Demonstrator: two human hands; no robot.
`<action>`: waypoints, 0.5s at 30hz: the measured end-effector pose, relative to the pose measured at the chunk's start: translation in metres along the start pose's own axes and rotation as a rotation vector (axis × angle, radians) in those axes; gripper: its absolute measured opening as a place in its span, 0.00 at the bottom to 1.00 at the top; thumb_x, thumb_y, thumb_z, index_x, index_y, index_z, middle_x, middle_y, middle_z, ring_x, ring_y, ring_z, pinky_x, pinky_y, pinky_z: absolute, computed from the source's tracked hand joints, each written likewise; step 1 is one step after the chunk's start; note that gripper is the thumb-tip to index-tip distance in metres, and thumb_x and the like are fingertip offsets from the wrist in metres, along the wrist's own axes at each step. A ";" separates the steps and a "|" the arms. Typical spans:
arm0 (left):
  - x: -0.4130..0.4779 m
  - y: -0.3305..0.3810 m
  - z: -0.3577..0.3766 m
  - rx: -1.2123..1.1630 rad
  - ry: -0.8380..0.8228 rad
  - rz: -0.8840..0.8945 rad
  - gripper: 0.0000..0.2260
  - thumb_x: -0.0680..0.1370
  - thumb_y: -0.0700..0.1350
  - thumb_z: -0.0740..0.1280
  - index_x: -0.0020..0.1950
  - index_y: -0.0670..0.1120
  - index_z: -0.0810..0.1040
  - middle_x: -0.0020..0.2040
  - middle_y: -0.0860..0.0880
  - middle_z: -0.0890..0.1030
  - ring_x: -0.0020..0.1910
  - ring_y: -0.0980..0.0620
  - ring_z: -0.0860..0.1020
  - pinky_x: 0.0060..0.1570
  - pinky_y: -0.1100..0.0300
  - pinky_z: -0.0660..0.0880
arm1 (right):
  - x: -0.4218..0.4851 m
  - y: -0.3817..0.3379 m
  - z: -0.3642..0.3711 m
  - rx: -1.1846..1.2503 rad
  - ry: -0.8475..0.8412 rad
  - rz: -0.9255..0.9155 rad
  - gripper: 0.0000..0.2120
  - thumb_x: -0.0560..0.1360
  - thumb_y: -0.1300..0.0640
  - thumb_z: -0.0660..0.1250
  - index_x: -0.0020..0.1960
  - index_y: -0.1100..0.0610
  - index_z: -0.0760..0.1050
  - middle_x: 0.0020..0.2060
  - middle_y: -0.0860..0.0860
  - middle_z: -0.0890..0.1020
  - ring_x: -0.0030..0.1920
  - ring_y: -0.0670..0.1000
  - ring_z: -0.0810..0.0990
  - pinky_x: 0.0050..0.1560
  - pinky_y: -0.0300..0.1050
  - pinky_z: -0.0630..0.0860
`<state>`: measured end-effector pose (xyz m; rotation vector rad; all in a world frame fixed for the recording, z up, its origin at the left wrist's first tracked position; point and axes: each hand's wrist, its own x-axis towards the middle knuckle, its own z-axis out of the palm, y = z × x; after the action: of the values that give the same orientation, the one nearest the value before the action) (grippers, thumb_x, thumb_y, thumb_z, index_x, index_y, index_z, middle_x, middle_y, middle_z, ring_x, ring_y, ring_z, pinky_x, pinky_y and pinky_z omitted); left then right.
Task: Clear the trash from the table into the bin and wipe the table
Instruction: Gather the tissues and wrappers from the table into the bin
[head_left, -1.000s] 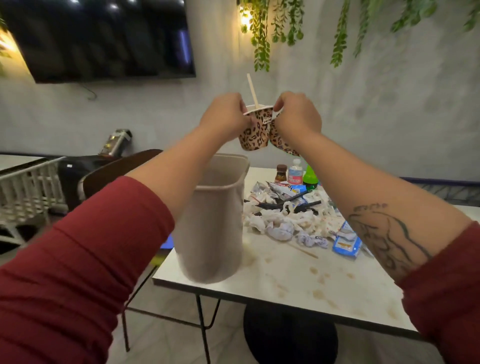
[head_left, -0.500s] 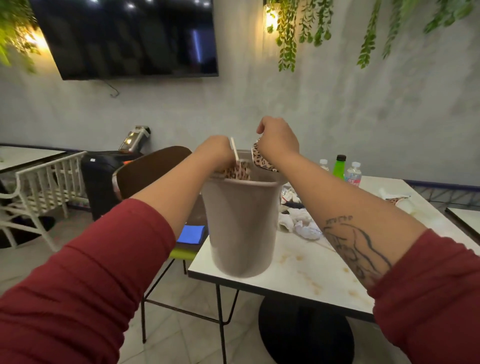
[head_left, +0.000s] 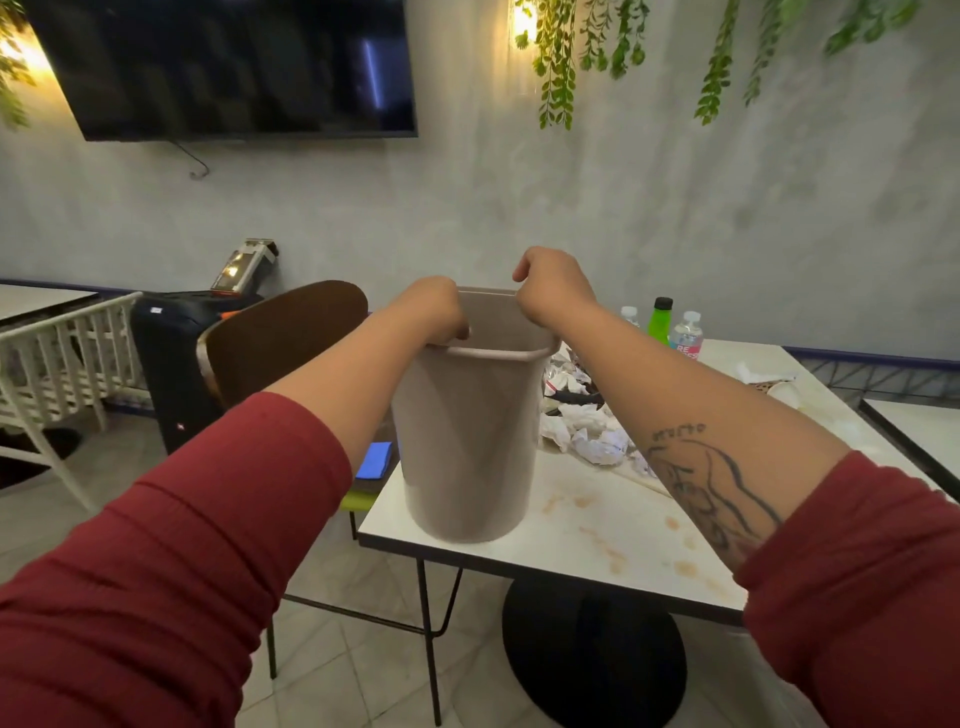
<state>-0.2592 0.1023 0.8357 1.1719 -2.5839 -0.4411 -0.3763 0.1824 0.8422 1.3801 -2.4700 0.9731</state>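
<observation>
Standing at the far left is a white slatted bench (head_left: 67, 358), with a black speaker (head_left: 166, 364) just beside it and a dark TV (head_left: 234, 67) on the grey wall above. A brown chair (head_left: 280, 338) sits against the left edge of the table (head_left: 597, 530), and a blue object (head_left: 377, 460) lies on its seat.

The beige bin (head_left: 467, 441) stands upright on the table's near left corner. The left hand (head_left: 431, 312) reaches over the bin's left rim, with its fingers curled down inside the mouth. They are hidden there, so I cannot tell whether they hold anything. The right hand (head_left: 553, 291) hovers at the bin's far right rim, knuckles toward the camera and fingers curled under. I cannot tell whether anything is in its grasp either. Both red sleeves are pushed up the forearms.

Just right of the bin, a heap of crumpled tissues (head_left: 592, 436) and wrappers lies on the tabletop, partly behind the right forearm. Brown stains (head_left: 602, 540) mark the white surface near the front edge. Toward the far edge stand 1 green bottle (head_left: 661, 322) and 2 clear bottles (head_left: 688, 335). Further right, a leopard-print cup (head_left: 774, 388) lies on its side. Green vines (head_left: 556, 67) hang from above, and the corner of a second table (head_left: 924, 431) shows at the right edge.
</observation>
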 end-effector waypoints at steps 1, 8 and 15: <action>0.000 0.003 0.000 -0.017 -0.001 -0.005 0.13 0.75 0.43 0.69 0.56 0.38 0.77 0.51 0.39 0.81 0.49 0.41 0.81 0.51 0.51 0.78 | 0.001 0.003 -0.002 -0.001 0.002 0.001 0.17 0.73 0.68 0.57 0.57 0.56 0.75 0.59 0.55 0.76 0.58 0.57 0.75 0.58 0.49 0.74; 0.008 0.042 -0.007 -0.077 0.120 0.068 0.10 0.75 0.40 0.66 0.52 0.36 0.79 0.47 0.38 0.83 0.47 0.41 0.83 0.48 0.51 0.79 | 0.005 0.032 -0.030 0.007 0.046 0.028 0.16 0.73 0.68 0.59 0.55 0.55 0.76 0.58 0.54 0.77 0.58 0.56 0.76 0.55 0.48 0.74; 0.016 0.111 0.001 -0.102 0.238 0.227 0.10 0.75 0.43 0.67 0.52 0.38 0.80 0.51 0.39 0.82 0.51 0.41 0.80 0.53 0.51 0.77 | 0.009 0.077 -0.061 0.012 0.109 0.051 0.14 0.73 0.66 0.60 0.53 0.55 0.77 0.57 0.54 0.78 0.58 0.56 0.76 0.55 0.47 0.74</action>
<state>-0.3452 0.1604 0.8787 0.8297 -2.4190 -0.3546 -0.4541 0.2403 0.8577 1.2383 -2.4335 1.0469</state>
